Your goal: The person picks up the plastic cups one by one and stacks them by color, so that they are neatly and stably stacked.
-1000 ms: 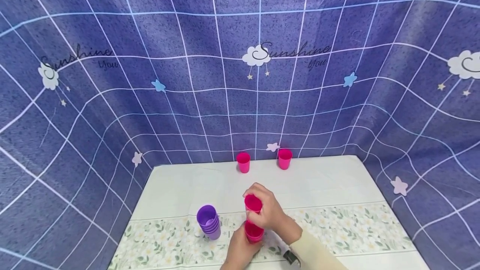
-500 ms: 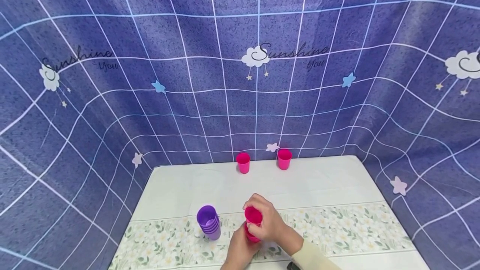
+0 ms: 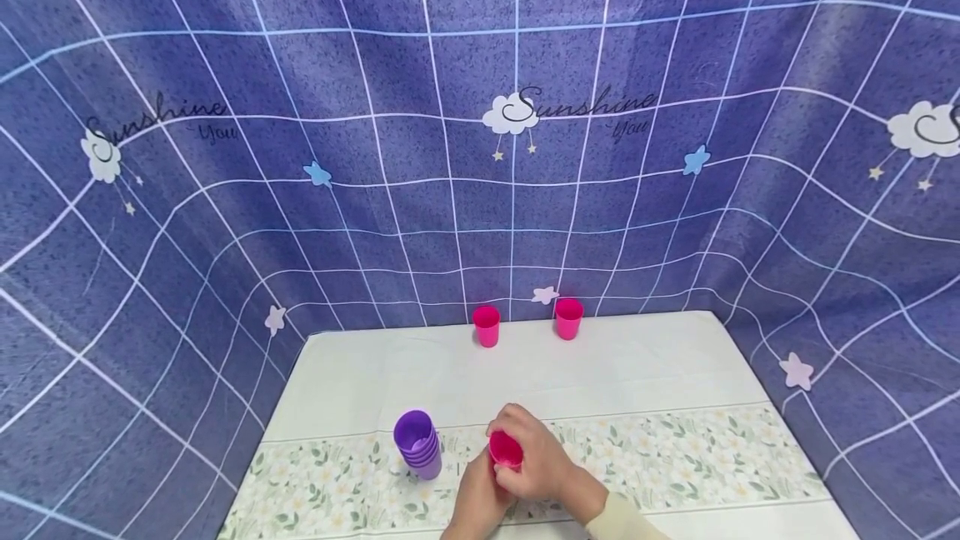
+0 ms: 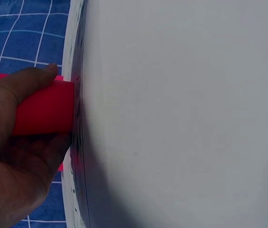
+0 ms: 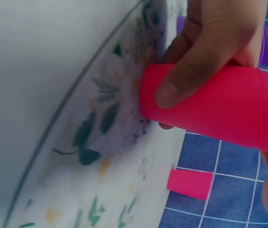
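In the head view a pink cup (image 3: pixel 506 449) stands at the front of the table, nested in another pink cup mostly hidden by the hands. My left hand (image 3: pixel 480 497) grips the lower cup; in the left wrist view its thumb and fingers wrap this pink cup (image 4: pixel 46 108) near its base. My right hand (image 3: pixel 534 458) curls round the rim of the upper cup from the right. The right wrist view shows the two as one pink stack (image 5: pixel 214 104) with a ridge near the rim end. Left of the hands stands a nested stack of purple cups (image 3: pixel 417 444).
Two separate pink cups, one on the left (image 3: pixel 487 327) and one on the right (image 3: pixel 568 319), stand upright at the table's back edge. The white table (image 3: pixel 637 365) bears a floral strip across its front. A blue grid-patterned curtain (image 3: pixel 420 190) encloses the back and sides.
My right hand has moved down, lowering the upper pink cup into the lower one until the lower rim is hidden. My left hand has stayed in place. The other cups have not moved.
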Demonstrator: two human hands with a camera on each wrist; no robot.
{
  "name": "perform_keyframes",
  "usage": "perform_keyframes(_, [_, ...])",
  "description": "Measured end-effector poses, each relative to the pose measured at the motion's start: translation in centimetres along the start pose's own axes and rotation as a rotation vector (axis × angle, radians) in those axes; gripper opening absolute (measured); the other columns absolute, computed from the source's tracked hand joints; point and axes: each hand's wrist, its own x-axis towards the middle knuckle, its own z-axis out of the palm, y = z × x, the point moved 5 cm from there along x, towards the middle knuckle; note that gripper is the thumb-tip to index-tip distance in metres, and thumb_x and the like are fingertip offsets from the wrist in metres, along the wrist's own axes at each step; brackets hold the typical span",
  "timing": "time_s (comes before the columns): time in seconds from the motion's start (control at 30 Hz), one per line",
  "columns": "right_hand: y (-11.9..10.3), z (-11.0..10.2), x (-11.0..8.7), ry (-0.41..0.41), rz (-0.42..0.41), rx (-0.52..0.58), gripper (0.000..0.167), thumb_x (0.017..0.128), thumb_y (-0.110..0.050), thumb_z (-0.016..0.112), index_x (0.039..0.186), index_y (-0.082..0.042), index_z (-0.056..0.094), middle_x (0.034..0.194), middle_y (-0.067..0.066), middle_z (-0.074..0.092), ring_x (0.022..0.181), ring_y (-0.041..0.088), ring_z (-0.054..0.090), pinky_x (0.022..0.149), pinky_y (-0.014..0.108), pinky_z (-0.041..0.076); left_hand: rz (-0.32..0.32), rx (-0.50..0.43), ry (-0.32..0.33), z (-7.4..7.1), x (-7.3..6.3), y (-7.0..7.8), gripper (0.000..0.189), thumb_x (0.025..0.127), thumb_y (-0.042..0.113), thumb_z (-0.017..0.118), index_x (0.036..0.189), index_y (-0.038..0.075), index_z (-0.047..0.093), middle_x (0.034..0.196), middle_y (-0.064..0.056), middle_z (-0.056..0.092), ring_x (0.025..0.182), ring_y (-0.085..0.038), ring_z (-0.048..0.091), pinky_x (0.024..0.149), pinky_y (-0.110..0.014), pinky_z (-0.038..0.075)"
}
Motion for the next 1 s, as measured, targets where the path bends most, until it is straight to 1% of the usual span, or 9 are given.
perform_keyframes(0.13, [0.4,0.5,-0.7,-0.05,0.062,-0.037,0.046,0.069,-0.024,0.073,0.115,-0.022,0.065,0.119,-0.008,0.06,0.103,0.002,0.058,0.081,0.014,0.056,-0.016,-0.02,0.005,-0.2,0.0,0.2,0.053,0.083,0.012,0.08,0.133,0.008,0.064,0.121,-0.005,0.079,0.112,-0.02,0.076,0.101,-0.037,0.062])
perform_keyframes(0.23, [0.8,0.9,-1.2,-0.092,0.111,-0.043,0.049,0.072,-0.026,0.074,0.119,-0.023,0.064,0.131,-0.005,0.057,0.108,0.004,0.059,0.082,0.017,0.059,-0.035,-0.042,0.001,-0.3,0.0,0.2,0.052,0.082,0.013,0.082,0.131,0.009,0.066,0.12,-0.004,0.079,0.113,-0.02,0.076,0.102,-0.038,0.062])
perform_keyframes(0.33, [1.1,1.2,-1.4,-0.115,0.122,-0.041,0.048,0.076,-0.029,0.074,0.123,-0.024,0.063,0.137,-0.003,0.055,0.113,0.008,0.06,0.084,0.019,0.061,-0.048,-0.053,-0.008,-0.2,-0.1,0.2,0.053,0.082,0.014,0.082,0.132,0.009,0.066,0.121,-0.004,0.079,0.114,-0.02,0.076,0.104,-0.037,0.061])
perform_keyframes(0.5, [1.4,1.5,-1.7,-0.116,0.141,-0.049,0.04,0.086,-0.039,0.072,0.123,-0.026,0.063,0.14,-0.005,0.053,0.117,0.009,0.059,0.09,0.023,0.062,-0.026,-0.065,0.011,-0.2,-0.1,0.3,0.052,0.083,0.016,0.082,0.132,0.008,0.068,0.121,-0.005,0.079,0.113,-0.02,0.076,0.102,-0.037,0.062])
perform_keyframes(0.63, [1.5,1.6,-1.8,-0.083,0.153,-0.058,0.032,0.092,-0.038,0.07,0.121,-0.024,0.066,0.138,-0.002,0.055,0.115,0.01,0.062,0.088,0.025,0.062,-0.004,-0.038,0.041,-0.2,0.0,0.3,0.05,0.081,0.012,0.079,0.13,0.006,0.069,0.118,-0.004,0.08,0.109,-0.019,0.077,0.097,-0.036,0.064])
perform_keyframes(0.73, [1.4,1.7,-1.8,-0.057,0.161,-0.068,0.028,0.096,-0.036,0.068,0.121,-0.023,0.067,0.137,-0.002,0.056,0.114,0.011,0.063,0.089,0.026,0.063,-0.036,-0.024,0.044,-0.1,0.0,0.2,0.051,0.08,0.01,0.078,0.13,0.006,0.068,0.118,-0.004,0.08,0.109,-0.019,0.076,0.098,-0.037,0.064])
perform_keyframes(0.87, [1.2,1.8,-1.9,-0.038,0.176,-0.075,0.028,0.098,-0.034,0.068,0.124,-0.023,0.068,0.136,-0.002,0.056,0.117,0.014,0.064,0.093,0.029,0.064,-0.098,-0.038,0.014,0.2,0.0,-0.2,0.056,0.082,0.011,0.078,0.136,0.005,0.065,0.126,-0.007,0.078,0.118,-0.022,0.075,0.105,-0.04,0.061])
perform_keyframes(0.93, [1.1,1.8,-2.1,-0.032,0.183,-0.073,0.03,0.099,-0.033,0.068,0.126,-0.022,0.068,0.137,-0.002,0.056,0.119,0.015,0.065,0.095,0.031,0.064,-0.109,-0.052,-0.004,0.2,0.0,-0.2,0.057,0.084,0.013,0.078,0.139,0.005,0.063,0.13,-0.008,0.077,0.121,-0.025,0.073,0.108,-0.042,0.059])
perform_keyframes(1.0, [1.0,1.8,-2.1,-0.035,0.195,-0.072,0.03,0.099,-0.034,0.067,0.127,-0.022,0.068,0.138,-0.002,0.056,0.121,0.016,0.065,0.097,0.033,0.063,-0.104,-0.064,-0.027,0.2,0.0,-0.2,0.058,0.086,0.015,0.078,0.141,0.004,0.061,0.132,-0.009,0.076,0.124,-0.026,0.072,0.11,-0.043,0.058])
